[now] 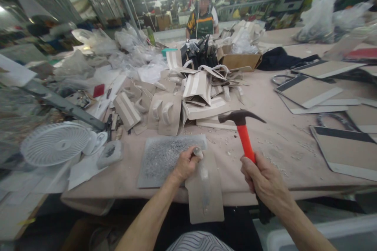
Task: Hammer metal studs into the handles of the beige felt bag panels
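Note:
My right hand (262,174) is wrapped round the handle of a claw hammer (245,141), its dark head raised above the table. My left hand (186,164) grips a short metal punch (197,151), whose round top points up at the camera. Beneath it lies a beige panel (194,196) with a plastic-wrapped handle (204,178) attached, jutting over the table's front edge. Part of the panel rests on a worn grey slab (159,160) covered in dents. The punch's lower end is hidden by my fingers.
Beige panels with handles (165,111) are heaped beyond the slab. Flat panels with dark strips (347,149) lie at the right. A white fan (57,143) and a hollowed block (109,154) stand at the left. A co-worker (203,19) is across the table, behind a cardboard box (240,60).

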`<control>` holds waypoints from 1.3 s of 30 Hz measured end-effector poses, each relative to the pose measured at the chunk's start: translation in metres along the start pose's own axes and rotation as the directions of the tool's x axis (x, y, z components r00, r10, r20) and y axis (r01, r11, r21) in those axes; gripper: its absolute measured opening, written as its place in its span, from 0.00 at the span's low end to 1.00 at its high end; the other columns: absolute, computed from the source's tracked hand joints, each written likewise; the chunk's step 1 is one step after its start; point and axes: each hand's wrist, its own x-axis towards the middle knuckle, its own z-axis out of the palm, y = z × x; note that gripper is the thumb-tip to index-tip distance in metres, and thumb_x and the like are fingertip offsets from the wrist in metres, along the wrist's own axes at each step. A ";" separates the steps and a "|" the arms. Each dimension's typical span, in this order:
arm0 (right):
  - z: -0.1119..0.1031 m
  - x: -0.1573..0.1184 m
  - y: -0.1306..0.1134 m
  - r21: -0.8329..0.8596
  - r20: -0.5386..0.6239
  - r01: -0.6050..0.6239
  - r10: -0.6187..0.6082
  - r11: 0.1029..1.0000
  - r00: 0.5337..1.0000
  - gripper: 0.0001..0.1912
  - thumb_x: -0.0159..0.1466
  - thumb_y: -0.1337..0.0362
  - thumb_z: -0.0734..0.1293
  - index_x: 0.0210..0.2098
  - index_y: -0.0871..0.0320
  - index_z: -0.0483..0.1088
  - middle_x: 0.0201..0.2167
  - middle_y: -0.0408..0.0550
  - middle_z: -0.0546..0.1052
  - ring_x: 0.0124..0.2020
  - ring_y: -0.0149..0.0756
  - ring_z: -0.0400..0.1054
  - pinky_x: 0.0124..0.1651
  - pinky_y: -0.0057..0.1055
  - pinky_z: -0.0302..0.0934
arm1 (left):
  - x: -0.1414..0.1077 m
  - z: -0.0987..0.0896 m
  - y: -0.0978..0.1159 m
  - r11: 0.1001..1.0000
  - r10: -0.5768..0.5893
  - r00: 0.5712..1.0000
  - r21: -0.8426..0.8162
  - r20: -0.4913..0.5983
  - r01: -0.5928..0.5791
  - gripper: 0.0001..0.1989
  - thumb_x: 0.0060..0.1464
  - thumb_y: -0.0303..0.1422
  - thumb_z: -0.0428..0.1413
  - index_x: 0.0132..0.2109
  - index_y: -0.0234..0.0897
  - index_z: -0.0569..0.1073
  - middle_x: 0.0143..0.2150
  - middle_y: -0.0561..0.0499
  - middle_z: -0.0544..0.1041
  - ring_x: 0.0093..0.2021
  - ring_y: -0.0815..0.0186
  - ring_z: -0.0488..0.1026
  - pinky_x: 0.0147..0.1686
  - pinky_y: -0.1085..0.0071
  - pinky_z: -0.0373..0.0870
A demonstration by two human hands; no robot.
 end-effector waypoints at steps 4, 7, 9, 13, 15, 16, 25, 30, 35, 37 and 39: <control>-0.001 -0.007 -0.020 -0.175 -0.010 0.203 -0.208 0.963 0.978 0.18 0.67 0.48 0.60 0.29 0.53 0.59 0.16 0.34 0.61 0.16 0.27 0.55 0.19 0.24 0.52 | 0.006 0.000 0.001 0.999 -0.023 1.000 -0.029 0.011 0.023 0.05 0.56 0.29 0.55 0.40 0.36 0.74 0.33 0.52 0.76 0.35 0.65 0.72 0.38 0.71 0.67; -0.002 -0.009 -0.031 -0.290 0.023 0.314 -0.322 0.904 0.947 0.16 0.68 0.51 0.59 0.27 0.53 0.58 0.15 0.34 0.61 0.15 0.27 0.55 0.19 0.25 0.50 | 0.004 0.000 0.003 0.998 0.035 0.999 0.053 0.021 -0.037 0.06 0.56 0.29 0.54 0.40 0.37 0.74 0.33 0.52 0.75 0.34 0.65 0.71 0.37 0.71 0.66; -0.004 -0.011 -0.040 -0.364 0.024 0.395 -0.416 0.843 0.909 0.15 0.68 0.53 0.58 0.28 0.53 0.59 0.15 0.35 0.63 0.15 0.28 0.57 0.19 0.26 0.50 | 0.001 0.001 0.003 0.992 0.067 0.997 0.104 0.028 -0.070 0.07 0.57 0.29 0.54 0.42 0.38 0.74 0.34 0.52 0.75 0.34 0.65 0.71 0.38 0.71 0.66; -0.002 -0.018 -0.040 -0.496 -0.046 0.523 -0.623 0.693 0.781 0.12 0.70 0.56 0.57 0.33 0.54 0.63 0.15 0.36 0.64 0.14 0.29 0.59 0.20 0.26 0.51 | -0.002 0.003 0.002 0.990 0.079 0.997 0.114 0.026 -0.081 0.08 0.57 0.30 0.54 0.44 0.38 0.74 0.34 0.52 0.76 0.34 0.65 0.71 0.37 0.71 0.66; 0.003 -0.019 -0.024 -0.565 -0.012 0.551 -0.674 0.613 0.738 0.11 0.71 0.58 0.55 0.35 0.55 0.63 0.15 0.36 0.65 0.13 0.29 0.59 0.20 0.27 0.50 | -0.002 0.003 0.001 0.990 0.087 0.996 0.108 0.035 -0.090 0.07 0.57 0.29 0.54 0.42 0.38 0.74 0.33 0.52 0.75 0.33 0.66 0.70 0.37 0.72 0.65; 0.004 -0.017 -0.015 -0.607 0.042 0.557 -0.677 0.567 0.735 0.12 0.72 0.59 0.55 0.34 0.54 0.62 0.14 0.36 0.65 0.13 0.29 0.59 0.19 0.27 0.48 | -0.002 0.003 0.001 0.989 0.093 0.995 0.109 0.043 -0.097 0.07 0.57 0.29 0.54 0.42 0.38 0.74 0.32 0.53 0.74 0.32 0.66 0.70 0.36 0.72 0.65; -0.017 -0.013 -0.042 -0.684 -0.017 0.534 -0.743 0.497 0.669 0.12 0.72 0.59 0.56 0.33 0.54 0.61 0.15 0.36 0.65 0.12 0.27 0.58 0.19 0.26 0.48 | -0.001 0.004 0.000 0.994 0.079 0.995 0.068 0.052 -0.083 0.06 0.56 0.28 0.54 0.41 0.36 0.74 0.32 0.53 0.74 0.33 0.67 0.69 0.37 0.72 0.65; -0.002 -0.022 -0.012 -0.732 0.086 0.573 -0.784 0.369 0.615 0.12 0.72 0.60 0.54 0.34 0.55 0.62 0.15 0.39 0.67 0.14 0.29 0.61 0.20 0.27 0.46 | 0.000 0.005 -0.001 0.996 0.063 0.997 0.065 0.045 -0.066 0.08 0.55 0.27 0.54 0.41 0.36 0.75 0.31 0.53 0.74 0.32 0.67 0.69 0.36 0.73 0.64; 0.002 -0.009 0.031 -0.743 0.324 0.517 -0.448 0.425 0.833 0.11 0.71 0.61 0.55 0.32 0.54 0.60 0.14 0.38 0.68 0.13 0.31 0.60 0.21 0.30 0.38 | -0.001 0.006 0.000 0.995 0.059 0.997 0.073 0.042 -0.062 0.07 0.54 0.26 0.54 0.39 0.36 0.75 0.29 0.54 0.73 0.30 0.68 0.67 0.33 0.73 0.63; -0.004 0.002 0.040 -0.752 0.252 0.393 -0.320 0.529 0.913 0.11 0.70 0.58 0.56 0.33 0.54 0.60 0.15 0.39 0.68 0.15 0.33 0.62 0.23 0.29 0.41 | -0.001 0.005 0.001 0.996 0.064 0.997 0.051 0.040 -0.066 0.07 0.54 0.27 0.54 0.39 0.36 0.75 0.30 0.53 0.74 0.31 0.67 0.68 0.35 0.73 0.64; -0.011 0.016 0.051 -0.752 0.180 0.271 -0.208 0.601 0.961 0.11 0.70 0.57 0.55 0.33 0.54 0.60 0.16 0.40 0.67 0.18 0.35 0.63 0.24 0.29 0.44 | -0.001 0.005 0.002 0.997 0.070 0.997 0.028 0.044 -0.071 0.07 0.55 0.27 0.54 0.40 0.36 0.76 0.33 0.52 0.75 0.34 0.66 0.70 0.37 0.72 0.65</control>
